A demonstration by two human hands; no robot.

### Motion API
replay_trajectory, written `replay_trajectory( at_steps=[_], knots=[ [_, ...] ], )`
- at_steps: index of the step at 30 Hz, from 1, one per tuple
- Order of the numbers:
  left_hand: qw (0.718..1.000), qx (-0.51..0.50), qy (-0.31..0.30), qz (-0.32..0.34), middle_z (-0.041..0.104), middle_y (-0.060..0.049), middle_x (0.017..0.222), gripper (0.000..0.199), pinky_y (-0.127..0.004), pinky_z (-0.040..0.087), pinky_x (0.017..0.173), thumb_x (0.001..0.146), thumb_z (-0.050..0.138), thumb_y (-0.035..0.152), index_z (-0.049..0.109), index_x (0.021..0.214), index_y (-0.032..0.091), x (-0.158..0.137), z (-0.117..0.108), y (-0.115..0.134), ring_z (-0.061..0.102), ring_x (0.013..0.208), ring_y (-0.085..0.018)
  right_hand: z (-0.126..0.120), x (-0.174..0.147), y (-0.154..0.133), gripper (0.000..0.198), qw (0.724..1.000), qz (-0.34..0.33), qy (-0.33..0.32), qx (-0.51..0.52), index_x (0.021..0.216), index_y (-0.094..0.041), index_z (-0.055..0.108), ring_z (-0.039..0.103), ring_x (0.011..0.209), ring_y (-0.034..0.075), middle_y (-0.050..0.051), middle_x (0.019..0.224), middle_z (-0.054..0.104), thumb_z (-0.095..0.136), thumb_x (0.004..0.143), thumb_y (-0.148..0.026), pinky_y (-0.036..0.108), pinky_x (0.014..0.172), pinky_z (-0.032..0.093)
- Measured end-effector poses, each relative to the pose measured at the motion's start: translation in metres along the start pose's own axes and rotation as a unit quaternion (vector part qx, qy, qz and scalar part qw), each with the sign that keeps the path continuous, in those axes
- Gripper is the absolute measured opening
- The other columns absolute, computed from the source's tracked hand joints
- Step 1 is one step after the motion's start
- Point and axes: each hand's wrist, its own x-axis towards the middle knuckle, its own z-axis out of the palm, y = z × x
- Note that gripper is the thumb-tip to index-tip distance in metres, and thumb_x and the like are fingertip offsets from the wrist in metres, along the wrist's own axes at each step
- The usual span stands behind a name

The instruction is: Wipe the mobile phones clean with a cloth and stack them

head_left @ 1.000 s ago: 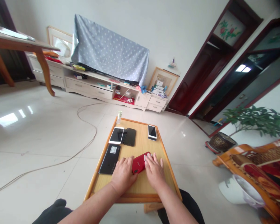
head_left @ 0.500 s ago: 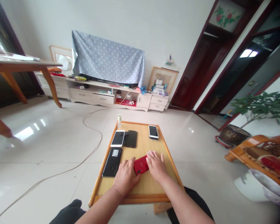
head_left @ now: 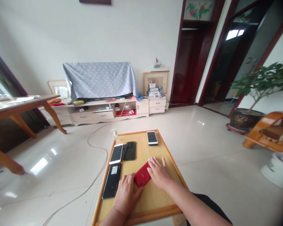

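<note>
Head view: you're working at a small wooden table (head_left: 155,201), lower middle of the frame. The red phone (head_left: 143,175) is lying on it back up, tilted, its upper end leaning right, between your two hands. Your left hand (head_left: 127,191) is holding its lower left end, thumb along the bottom edge, index finger at the left corner. Your right hand (head_left: 159,172) is resting its fingers, fairly straight, over the upper right end; can't tell if they're gripping. Just left of your left hand, a big black phone (head_left: 110,185) with a white label is lying along the table's left edge. Above it, a white-framed phone (head_left: 116,153) is sitting next to a dark phone (head_left: 131,151), another dark one showing between them. Near the table's far right corner, a white phone (head_left: 152,138) is lying on a darker device. A pump bottle (head_left: 116,136) is standing at the far left corner. Upper left, a dotted cloth (head_left: 101,80) is hanging above a pale cabinet (head_left: 142,107); a potted plant (head_left: 246,119) is standing at right.
</note>
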Motion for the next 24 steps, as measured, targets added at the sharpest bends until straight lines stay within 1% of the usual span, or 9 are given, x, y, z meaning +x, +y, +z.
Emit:
replay_trajectory(
  at_steps=[3,5,7,9,12,14,20,22,24],
  knots=[
    [1.000,-0.004,0.004,0.009,0.067,-0.009,0.111,0.046,-0.043,0.050,0.091,0.083,0.066,0.041,0.053,0.124,0.023,0.006,0.008,0.002,0.062,0.103,-0.027,0.001,-0.017,-0.008,0.057,0.997,-0.064,-0.033,0.031,0.155,-0.021,0.032,0.019,0.152,0.025,0.008,0.161,0.028,0.018,0.106,-0.046,0.056,0.122,-0.007],
    [1.000,-0.005,-0.001,0.024,0.067,-0.008,0.113,0.045,-0.043,0.050,0.092,0.083,0.065,0.033,0.053,0.125,0.024,0.010,0.014,0.003,0.062,0.103,-0.026,0.003,-0.030,-0.017,0.057,0.988,-0.139,-0.036,0.064,0.156,-0.024,0.030,0.020,0.151,0.023,0.007,0.161,0.029,0.017,0.106,-0.048,0.055,0.122,-0.008],
    [0.999,-0.004,-0.003,0.035,0.067,-0.009,0.114,0.045,-0.043,0.050,0.093,0.082,0.065,0.030,0.053,0.126,0.024,0.014,0.018,0.005,0.062,0.104,-0.026,0.000,-0.032,-0.016,0.056,0.982,-0.169,-0.034,0.080,0.156,-0.026,0.031,0.024,0.150,0.022,0.006,0.160,0.033,0.017,0.106,-0.048,0.057,0.122,-0.009],
    [0.999,0.005,0.004,0.031,0.067,-0.009,0.111,0.046,-0.043,0.051,0.091,0.082,0.067,0.036,0.054,0.125,0.024,0.017,0.019,0.009,0.063,0.102,-0.027,-0.007,-0.020,-0.002,0.055,0.985,-0.147,-0.041,0.076,0.154,-0.027,0.035,0.024,0.150,0.023,0.006,0.159,0.035,0.018,0.106,-0.047,0.060,0.120,-0.010],
    [1.000,0.023,0.011,0.017,0.068,-0.008,0.105,0.049,-0.042,0.053,0.087,0.081,0.069,0.047,0.056,0.122,0.024,0.020,0.018,0.018,0.064,0.097,-0.026,-0.015,0.009,0.026,0.056,0.997,-0.045,-0.038,0.041,0.151,-0.021,0.041,0.020,0.151,0.027,0.010,0.159,0.033,0.018,0.106,-0.045,0.064,0.118,-0.011],
    [0.999,0.031,0.011,0.013,0.069,-0.007,0.103,0.049,-0.041,0.054,0.086,0.080,0.070,0.048,0.057,0.121,0.024,0.022,0.018,0.021,0.064,0.095,-0.026,-0.014,0.018,0.032,0.059,0.999,-0.017,-0.032,0.030,0.151,-0.017,0.041,0.018,0.151,0.029,0.013,0.159,0.034,0.018,0.105,-0.045,0.063,0.118,-0.011],
    [0.999,0.030,0.021,0.019,0.068,-0.008,0.111,0.050,-0.041,0.053,0.091,0.080,0.067,0.032,0.052,0.127,0.023,0.022,0.026,0.016,0.064,0.101,-0.025,-0.001,-0.010,0.004,0.058,0.977,-0.185,-0.056,0.088,0.154,-0.023,0.034,0.022,0.151,0.024,0.009,0.159,0.035,0.014,0.106,-0.046,0.060,0.120,-0.007],
    [0.999,0.031,0.017,0.022,0.068,-0.008,0.111,0.051,-0.042,0.053,0.091,0.080,0.068,0.035,0.051,0.127,0.023,0.022,0.028,0.015,0.063,0.101,-0.025,-0.004,-0.007,0.009,0.056,0.980,-0.170,-0.054,0.083,0.154,-0.024,0.036,0.021,0.151,0.025,0.008,0.159,0.036,0.016,0.106,-0.046,0.061,0.120,-0.009],
    [0.999,0.036,0.016,0.017,0.068,-0.008,0.109,0.052,-0.043,0.053,0.089,0.080,0.069,0.043,0.052,0.126,0.024,0.023,0.028,0.018,0.064,0.099,-0.026,-0.010,0.005,0.023,0.055,0.993,-0.092,-0.049,0.061,0.152,-0.024,0.040,0.020,0.151,0.027,0.008,0.159,0.035,0.018,0.105,-0.044,0.063,0.118,-0.010]
  ],
)
